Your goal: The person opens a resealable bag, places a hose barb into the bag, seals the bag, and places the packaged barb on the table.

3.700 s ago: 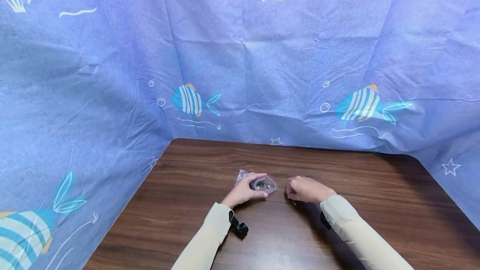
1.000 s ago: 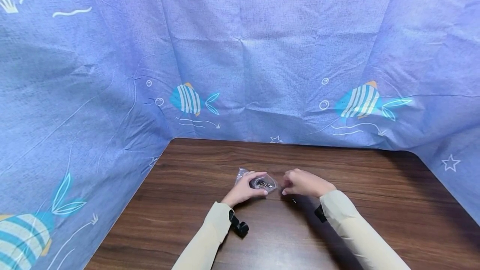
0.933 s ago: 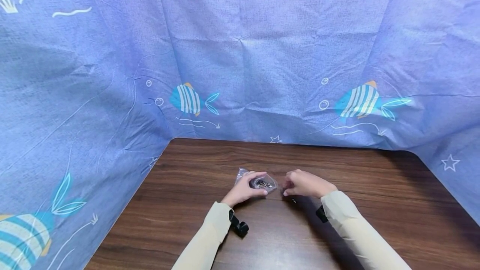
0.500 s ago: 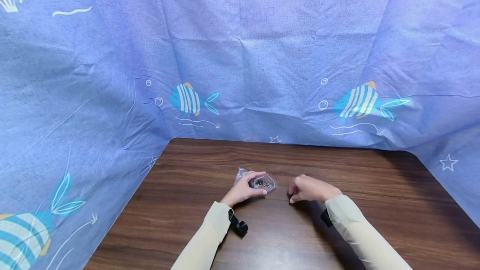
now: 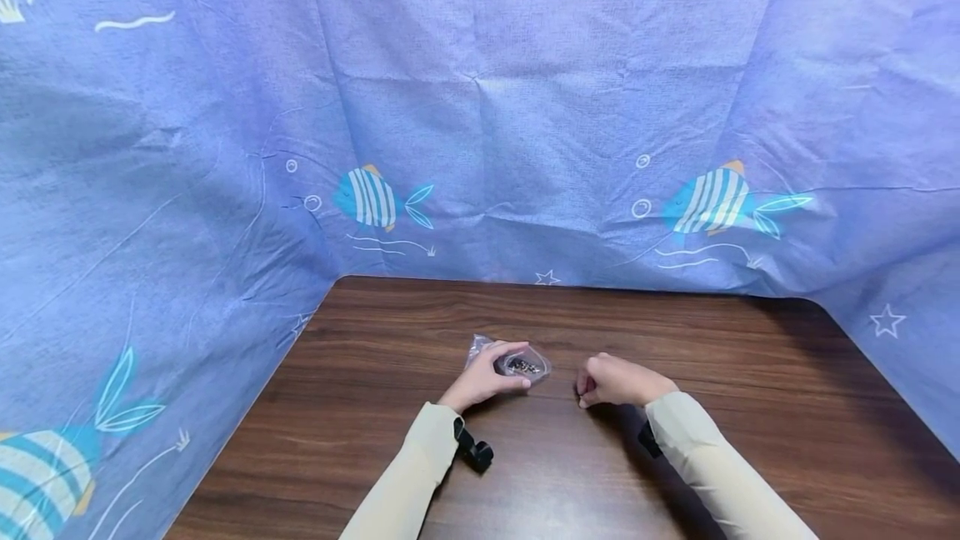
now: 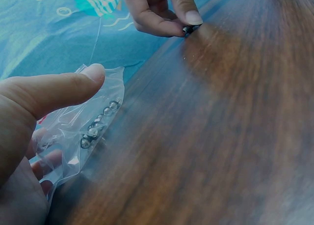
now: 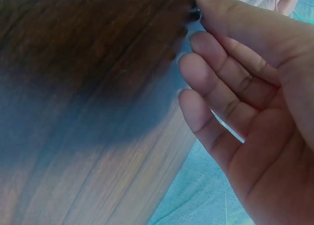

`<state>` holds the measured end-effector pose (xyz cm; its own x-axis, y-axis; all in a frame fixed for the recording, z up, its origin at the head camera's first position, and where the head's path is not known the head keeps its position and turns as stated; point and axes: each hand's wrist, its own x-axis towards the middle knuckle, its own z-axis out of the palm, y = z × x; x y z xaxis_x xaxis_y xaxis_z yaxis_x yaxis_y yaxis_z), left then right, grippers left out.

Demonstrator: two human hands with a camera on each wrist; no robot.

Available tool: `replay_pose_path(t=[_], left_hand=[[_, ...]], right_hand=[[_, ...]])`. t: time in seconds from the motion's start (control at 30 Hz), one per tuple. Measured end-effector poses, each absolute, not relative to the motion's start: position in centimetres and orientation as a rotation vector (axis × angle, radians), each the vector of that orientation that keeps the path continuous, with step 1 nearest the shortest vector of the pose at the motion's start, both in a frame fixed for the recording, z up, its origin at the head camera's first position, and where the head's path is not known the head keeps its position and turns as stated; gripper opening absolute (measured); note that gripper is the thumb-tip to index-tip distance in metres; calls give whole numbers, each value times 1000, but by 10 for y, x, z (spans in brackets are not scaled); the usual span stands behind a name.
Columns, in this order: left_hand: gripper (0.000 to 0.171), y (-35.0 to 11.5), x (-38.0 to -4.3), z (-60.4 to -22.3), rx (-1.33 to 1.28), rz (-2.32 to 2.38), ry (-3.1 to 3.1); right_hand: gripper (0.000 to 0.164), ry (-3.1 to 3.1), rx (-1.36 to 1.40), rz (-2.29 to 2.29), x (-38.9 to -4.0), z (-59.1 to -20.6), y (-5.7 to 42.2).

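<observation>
A clear plastic zip bag point(image 6: 116, 81) with several shiny, dark metallic balls point(image 6: 93, 130) inside lies on the table. My left hand point(image 5: 483, 377) holds it, thumb and fingers spread around its open mouth. To the right of the bag, my right hand point(image 5: 622, 380) is low over the tabletop. In the left wrist view its thumb and index finger pinch one or more small dark shiny balls point(image 6: 188, 31) at the wood surface. The right wrist view shows its other fingers point(image 7: 196, 70) loosely bent; the pinched piece is mostly hidden there.
The dark wood-grain table point(image 5: 540, 465) carries both forearms. A blue curtain point(image 5: 480, 132) printed with fish hangs behind it and along the sides. Black wrist cameras, such as the left one point(image 5: 474, 447), sit under the cuffs.
My right hand has moved from near the bag's mouth back to the right and down to the table, covering the spot where small shiny pieces lay. The left hand and bag have stayed put.
</observation>
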<state>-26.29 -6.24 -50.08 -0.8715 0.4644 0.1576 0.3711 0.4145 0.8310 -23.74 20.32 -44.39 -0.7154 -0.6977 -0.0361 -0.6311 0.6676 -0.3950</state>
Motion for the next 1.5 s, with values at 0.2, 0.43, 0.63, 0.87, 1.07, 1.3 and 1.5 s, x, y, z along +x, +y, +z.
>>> replay_pose_path(t=[0.2, 0.43, 0.63, 0.87, 1.07, 1.3, 1.5], left_hand=[[62, -64, -263, -501, 775, 1445, 2581], [63, -63, -262, -501, 775, 1442, 2588], [63, -62, -262, -500, 775, 1463, 2578], [64, -62, -263, -501, 781, 1463, 2576], [64, -61, -263, -501, 778, 1483, 2578], [64, -62, -263, -501, 792, 1470, 2584], [63, -61, -262, -501, 799, 1455, 2602]], right_hand=[[10, 2697, -1115, -501, -238, -445, 202], [12, 2688, -1108, -473, -237, -440, 201], [8, 2719, -1106, -440, -240, -435, 199], [9, 2732, -1185, -447, -247, -425, 194], [9, 2776, -1226, -438, -253, -419, 189], [8, 2804, -1227, -477, -259, -411, 181], [5, 2849, -1255, -437, -266, -412, 178]])
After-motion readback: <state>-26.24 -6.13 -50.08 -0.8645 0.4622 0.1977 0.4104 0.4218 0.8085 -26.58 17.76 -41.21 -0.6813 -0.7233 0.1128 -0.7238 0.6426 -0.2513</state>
